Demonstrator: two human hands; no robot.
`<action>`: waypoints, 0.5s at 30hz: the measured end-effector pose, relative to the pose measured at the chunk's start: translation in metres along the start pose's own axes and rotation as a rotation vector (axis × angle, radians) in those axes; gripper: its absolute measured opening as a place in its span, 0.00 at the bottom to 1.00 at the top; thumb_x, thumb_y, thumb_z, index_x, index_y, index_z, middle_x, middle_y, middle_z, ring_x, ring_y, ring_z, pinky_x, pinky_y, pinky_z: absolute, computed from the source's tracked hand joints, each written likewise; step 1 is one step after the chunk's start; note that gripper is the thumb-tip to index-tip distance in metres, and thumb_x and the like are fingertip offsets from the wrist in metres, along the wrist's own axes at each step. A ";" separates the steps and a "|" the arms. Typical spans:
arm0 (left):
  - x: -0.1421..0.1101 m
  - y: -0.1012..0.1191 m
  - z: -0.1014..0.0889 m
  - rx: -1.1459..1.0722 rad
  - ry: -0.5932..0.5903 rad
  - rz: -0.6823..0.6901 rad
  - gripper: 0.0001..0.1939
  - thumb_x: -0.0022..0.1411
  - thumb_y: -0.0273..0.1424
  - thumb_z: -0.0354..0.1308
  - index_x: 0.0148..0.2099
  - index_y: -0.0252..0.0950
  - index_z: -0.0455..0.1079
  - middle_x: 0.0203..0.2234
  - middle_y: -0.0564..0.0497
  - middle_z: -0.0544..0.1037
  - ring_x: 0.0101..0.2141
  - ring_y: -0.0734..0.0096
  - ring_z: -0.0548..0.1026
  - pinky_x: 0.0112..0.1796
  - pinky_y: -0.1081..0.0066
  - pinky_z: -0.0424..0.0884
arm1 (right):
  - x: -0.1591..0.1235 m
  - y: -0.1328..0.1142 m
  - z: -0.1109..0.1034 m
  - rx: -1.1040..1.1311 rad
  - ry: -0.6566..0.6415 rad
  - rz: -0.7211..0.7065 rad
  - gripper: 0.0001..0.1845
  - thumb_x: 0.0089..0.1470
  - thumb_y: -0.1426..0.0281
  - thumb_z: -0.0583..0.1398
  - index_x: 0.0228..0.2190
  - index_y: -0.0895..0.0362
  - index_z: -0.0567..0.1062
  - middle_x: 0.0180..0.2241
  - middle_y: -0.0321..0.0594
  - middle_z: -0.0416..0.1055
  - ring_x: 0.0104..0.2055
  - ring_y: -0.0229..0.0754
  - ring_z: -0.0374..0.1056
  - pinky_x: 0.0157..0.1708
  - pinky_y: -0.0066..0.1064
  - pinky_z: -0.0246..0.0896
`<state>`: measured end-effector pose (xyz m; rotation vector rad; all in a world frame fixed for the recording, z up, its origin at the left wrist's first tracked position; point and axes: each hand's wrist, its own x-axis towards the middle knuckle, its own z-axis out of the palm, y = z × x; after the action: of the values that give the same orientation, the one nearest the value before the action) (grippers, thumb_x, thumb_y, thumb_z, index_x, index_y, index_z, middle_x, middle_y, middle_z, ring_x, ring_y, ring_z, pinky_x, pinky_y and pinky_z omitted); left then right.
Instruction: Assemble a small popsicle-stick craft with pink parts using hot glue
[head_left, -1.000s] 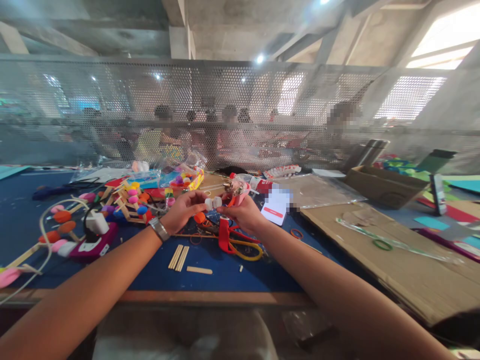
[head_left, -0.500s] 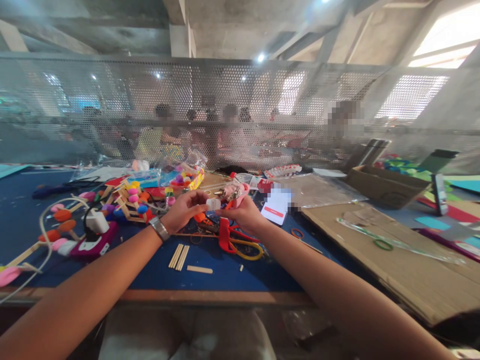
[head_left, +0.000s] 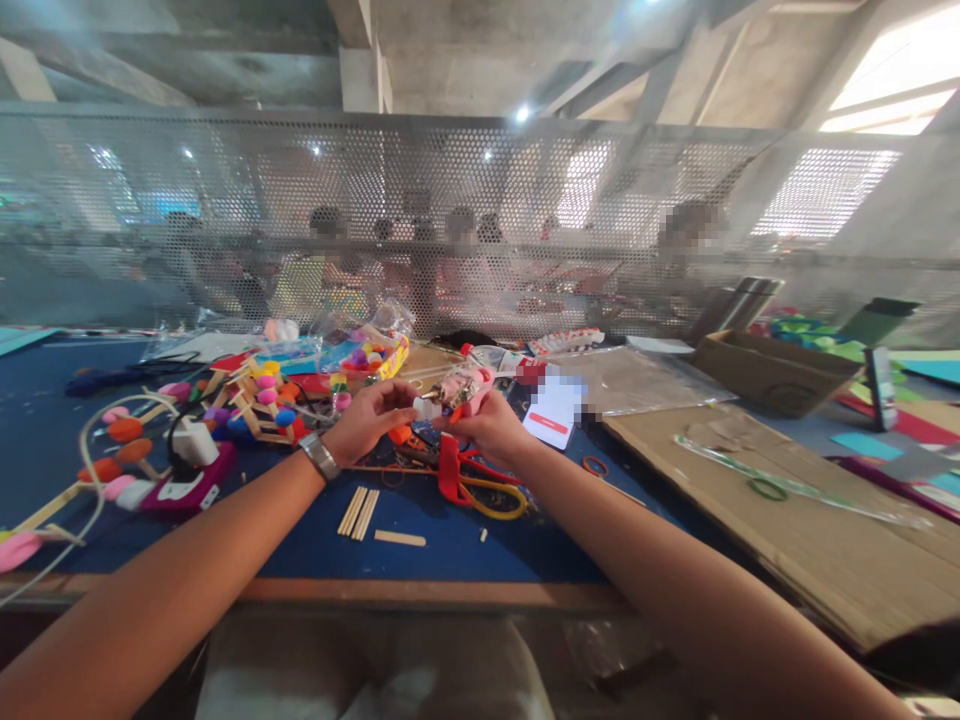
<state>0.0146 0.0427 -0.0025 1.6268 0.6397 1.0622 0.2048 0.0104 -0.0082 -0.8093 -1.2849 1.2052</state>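
My left hand (head_left: pixel 371 420) is closed, pinching a small white piece (head_left: pixel 427 408) between thumb and fingertips; its exact kind is too small to make out. In my right hand (head_left: pixel 491 425) is a pink glue gun (head_left: pixel 466 386), its metal nozzle pointing left at the top of the white piece. Whether nozzle and piece touch, I cannot tell. Under my hands lie scissors with yellow handles (head_left: pixel 499 502) and a red strap-like piece (head_left: pixel 450 470). Several wooden craft sticks (head_left: pixel 358 513) rest nearer the table's front edge, with one more stick (head_left: pixel 400 538) beside them.
On the left stand a stick structure with coloured pompoms (head_left: pixel 262 405) and a purple power strip (head_left: pixel 191 485) with a white plug. A phone (head_left: pixel 551 412) lies right of my hands. Cardboard (head_left: pixel 810 540) and an open box (head_left: pixel 776 370) occupy the right. A perforated screen (head_left: pixel 480 170) rises behind.
The glue gun's nozzle has moved left and down, closer to the white piece, and the gun has turned slightly. My left hand has hardly moved.
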 end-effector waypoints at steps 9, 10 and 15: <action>-0.001 0.004 0.001 0.043 -0.007 0.015 0.15 0.49 0.34 0.68 0.38 0.33 0.72 0.31 0.51 0.75 0.33 0.72 0.72 0.36 0.73 0.67 | -0.001 0.001 0.000 -0.022 -0.001 0.026 0.24 0.22 0.66 0.75 0.22 0.57 0.69 0.19 0.30 0.65 0.20 0.31 0.54 0.20 0.27 0.51; -0.001 0.004 0.002 0.053 -0.007 0.015 0.15 0.49 0.34 0.68 0.38 0.33 0.72 0.31 0.51 0.75 0.33 0.72 0.72 0.36 0.72 0.67 | -0.001 0.001 0.000 -0.029 0.000 0.029 0.24 0.23 0.65 0.75 0.22 0.57 0.69 0.19 0.30 0.64 0.20 0.31 0.54 0.20 0.27 0.51; -0.002 0.005 0.003 0.076 -0.007 0.023 0.15 0.49 0.35 0.68 0.38 0.34 0.72 0.31 0.52 0.75 0.33 0.72 0.71 0.35 0.73 0.67 | -0.002 -0.001 0.001 -0.031 -0.006 0.017 0.24 0.24 0.65 0.74 0.24 0.57 0.71 0.21 0.31 0.65 0.22 0.32 0.57 0.21 0.27 0.54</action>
<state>0.0158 0.0385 0.0014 1.7062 0.6645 1.0600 0.2044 0.0079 -0.0075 -0.8409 -1.3069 1.2047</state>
